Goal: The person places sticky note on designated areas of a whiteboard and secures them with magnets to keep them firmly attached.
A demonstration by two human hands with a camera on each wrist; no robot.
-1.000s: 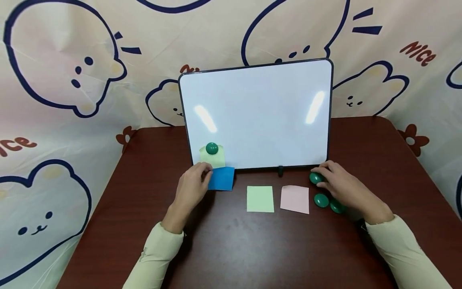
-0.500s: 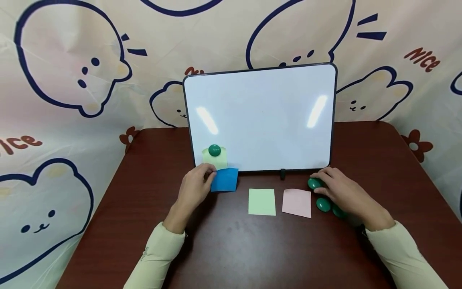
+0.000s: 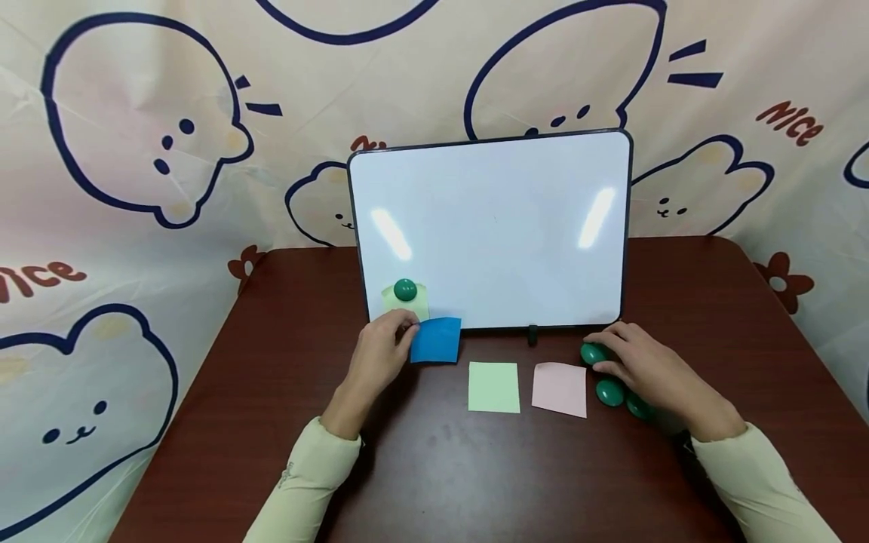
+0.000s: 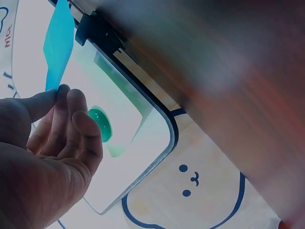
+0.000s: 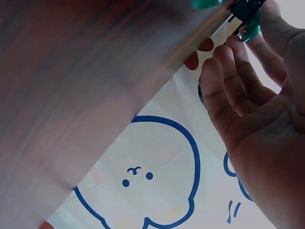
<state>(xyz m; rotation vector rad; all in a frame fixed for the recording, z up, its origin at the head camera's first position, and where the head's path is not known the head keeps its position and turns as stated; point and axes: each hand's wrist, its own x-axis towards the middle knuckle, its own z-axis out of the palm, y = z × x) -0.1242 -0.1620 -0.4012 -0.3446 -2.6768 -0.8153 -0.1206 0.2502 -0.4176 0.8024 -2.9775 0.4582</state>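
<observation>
My left hand (image 3: 377, 353) pinches a blue sticky note (image 3: 436, 340) by its left edge, in front of the whiteboard's lower left part. In the left wrist view the blue note (image 4: 59, 45) rises from between thumb and fingertips. My right hand (image 3: 645, 369) grips a round green magnet (image 3: 594, 354) between thumb and fingers, near the whiteboard's lower right corner. The right wrist view shows that magnet (image 5: 251, 29) partly, at the fingertips. The whiteboard (image 3: 492, 234) stands upright at the back, with a green note (image 3: 416, 300) under a green magnet (image 3: 405, 289) at its lower left.
A light green note (image 3: 493, 388) and a pink note (image 3: 560, 389) lie on the dark brown table (image 3: 475, 483). Two green magnets lie by my right hand, one magnet (image 3: 609, 392) beside the pink note. A black clip (image 3: 532, 335) sits at the board's bottom edge.
My left hand has moved slightly right with the blue note. The right hand keeps its magnet, almost in the same place. The head view has tilted a little, so the scene sits lower.
</observation>
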